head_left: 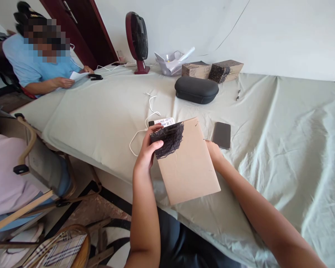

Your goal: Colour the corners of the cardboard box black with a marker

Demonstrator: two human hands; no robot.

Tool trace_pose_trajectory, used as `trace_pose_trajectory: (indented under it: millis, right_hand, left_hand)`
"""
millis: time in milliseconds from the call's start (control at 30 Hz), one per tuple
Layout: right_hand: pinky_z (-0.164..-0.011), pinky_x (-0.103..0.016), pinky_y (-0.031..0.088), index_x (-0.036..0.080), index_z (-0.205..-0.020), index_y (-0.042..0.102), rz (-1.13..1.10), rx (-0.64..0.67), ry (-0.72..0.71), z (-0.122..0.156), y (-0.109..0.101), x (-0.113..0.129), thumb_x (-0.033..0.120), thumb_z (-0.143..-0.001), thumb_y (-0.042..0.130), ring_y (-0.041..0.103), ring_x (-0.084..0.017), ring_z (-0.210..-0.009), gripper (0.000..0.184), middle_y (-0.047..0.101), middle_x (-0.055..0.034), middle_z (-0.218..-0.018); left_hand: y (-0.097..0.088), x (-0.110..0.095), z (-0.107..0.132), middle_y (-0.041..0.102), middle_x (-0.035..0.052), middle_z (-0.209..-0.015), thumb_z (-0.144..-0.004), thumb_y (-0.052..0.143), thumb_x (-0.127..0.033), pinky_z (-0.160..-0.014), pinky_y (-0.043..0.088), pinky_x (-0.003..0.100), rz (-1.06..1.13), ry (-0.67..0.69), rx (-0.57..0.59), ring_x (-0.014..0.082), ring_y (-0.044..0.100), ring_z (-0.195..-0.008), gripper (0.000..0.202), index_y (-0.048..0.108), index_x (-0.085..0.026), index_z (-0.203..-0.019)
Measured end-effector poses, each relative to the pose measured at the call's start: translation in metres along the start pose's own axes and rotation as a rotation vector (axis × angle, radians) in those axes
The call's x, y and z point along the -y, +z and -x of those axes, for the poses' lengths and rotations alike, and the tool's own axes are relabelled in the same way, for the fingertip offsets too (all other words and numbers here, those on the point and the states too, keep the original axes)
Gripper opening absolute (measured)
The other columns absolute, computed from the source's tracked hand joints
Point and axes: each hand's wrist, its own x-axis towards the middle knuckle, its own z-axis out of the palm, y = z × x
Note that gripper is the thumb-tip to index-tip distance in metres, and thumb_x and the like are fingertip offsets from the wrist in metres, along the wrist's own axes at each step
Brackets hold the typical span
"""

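The left hand (147, 150) pinches black-marked cardboard (191, 167); opposite it, the right hand (213, 153) is partly hidden, its grip impossible to tell.

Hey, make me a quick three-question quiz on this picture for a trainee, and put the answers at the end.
1. Multiple choice: what does the left hand grip?
A: a pen
B: the cardboard
C: a plastic basket
2. True or false: the black case lies closer to the cardboard than the fan does.
3. Fill the gap: in the picture, the right hand is partly hidden behind the cardboard's ___ edge.

Key: 1. B. 2. True. 3. Right.
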Motion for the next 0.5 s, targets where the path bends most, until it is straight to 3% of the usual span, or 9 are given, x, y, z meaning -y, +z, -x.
trace_pose_trajectory:
  millis: [167,333,500]
  right_hand:
    - [-0.063,-0.034,0.032,0.022,-0.112,0.071,-0.012,-0.027,0.043,-0.001,0.001,-0.006,0.026,-0.102,0.045,0.071,-0.03,-0.081,0.028,0.077,-0.0121,-0.094]
    - [-0.064,-0.033,0.036,0.026,-0.131,0.069,0.003,-0.039,0.063,0.004,-0.005,0.0,0.031,-0.107,0.041,0.074,-0.031,-0.087,0.037,0.078,-0.0131,-0.097]
    - [-0.077,-0.038,0.048,0.026,-0.16,0.05,0.078,0.072,0.169,0.013,-0.013,-0.004,0.037,-0.106,0.05,0.076,-0.038,-0.102,0.055,0.078,-0.0193,-0.113]
  left_hand:
    - [0.001,0.0,0.0,0.071,0.0094,-0.127,-0.067,0.083,-0.034,-0.101,0.053,0.038,0.015,-0.021,0.01,0.0348,0.064,-0.126,0.052,0.076,-0.023,-0.117]
    - [0.0,0.002,0.0,0.072,0.0093,-0.122,-0.07,0.082,-0.035,-0.095,0.054,0.037,0.011,-0.014,0.034,0.0329,0.066,-0.119,0.051,0.074,-0.023,-0.119]
    - [-0.003,0.007,-0.002,0.072,0.0075,-0.119,-0.071,0.082,-0.039,-0.095,0.056,0.039,-0.018,-0.003,0.068,0.0317,0.068,-0.116,0.054,0.071,-0.024,-0.122]
